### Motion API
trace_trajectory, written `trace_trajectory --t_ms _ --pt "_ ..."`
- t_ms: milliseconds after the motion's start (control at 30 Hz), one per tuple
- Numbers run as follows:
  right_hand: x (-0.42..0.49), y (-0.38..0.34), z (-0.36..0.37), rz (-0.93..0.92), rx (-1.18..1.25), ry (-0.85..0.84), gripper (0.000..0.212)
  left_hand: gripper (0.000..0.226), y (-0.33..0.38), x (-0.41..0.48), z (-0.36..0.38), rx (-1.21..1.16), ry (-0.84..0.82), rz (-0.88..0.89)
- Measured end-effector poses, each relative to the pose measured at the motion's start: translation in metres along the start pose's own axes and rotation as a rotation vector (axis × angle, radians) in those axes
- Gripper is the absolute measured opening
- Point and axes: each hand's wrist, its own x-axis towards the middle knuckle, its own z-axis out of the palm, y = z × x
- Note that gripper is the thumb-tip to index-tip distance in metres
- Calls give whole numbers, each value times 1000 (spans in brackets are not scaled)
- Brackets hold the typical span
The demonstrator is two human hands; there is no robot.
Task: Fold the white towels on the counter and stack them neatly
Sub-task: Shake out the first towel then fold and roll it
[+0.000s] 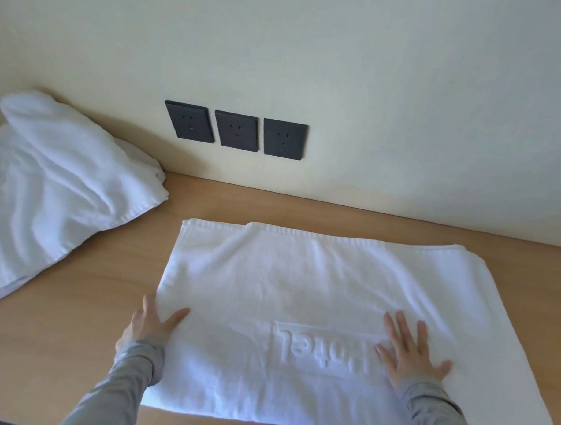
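Nothing is gripped by either hand. The right hand is laid flat on the white towel, with its fingers straight and spread wide. The left hand is placed at the towel's left edge. Its thumb is laid on top of the cloth, and its fingers are stretched straight along the edge. Whether the fingertips are tucked under the cloth cannot be told. Grey sleeves are worn on both arms.

The towel is spread flat on the wooden counter, right in front of the person. More than one layer can be seen at its far edge, so it is folded over. Raised letters inside a raised box are pressed into the cloth between the two hands. They are seen upside down, and part of the word is covered by the right hand.

A second heap of white towels is bunched up at the far left. It is pushed against the pale wall and is set apart from the flat towel. Three dark sockets are fixed in a row low on the wall.
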Motion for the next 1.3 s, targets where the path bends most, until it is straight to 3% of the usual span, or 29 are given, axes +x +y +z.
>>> trace_trajectory --t_ms 200,333,467,600,733,900,967,1067,1200,1300 --pt "0 -51 -20 132 75 122 62 84 4 20 -13 -191 -14 37" --pt "4 -139 -41 -79 110 208 54 79 45 65 -33 -325 -105 74" --pt "14 -224 -49 -308 35 170 52 79 91 107 -41 -360 -211 139" --pt "25 -280 -37 -434 -48 111 56 43 109 129 -39 -372 -219 204" --pt "35 -294 -22 -437 -94 111 55 23 99 139 -41 -331 -113 329" --pt "39 -295 -12 -425 -110 153 55 24 96 148 -35 -211 -19 389" --pt "38 -296 -9 -415 -122 165 55 30 102 153 -36 -217 -3 422" --pt "34 -301 -11 -396 -93 193 55 19 110 154 -41 -295 -13 431" --pt "32 -326 -39 -478 77 524 31 27 109 148 -45 -448 -75 373" --pt "38 -360 -65 -628 267 576 21 26 108 142 -49 -527 -77 388"
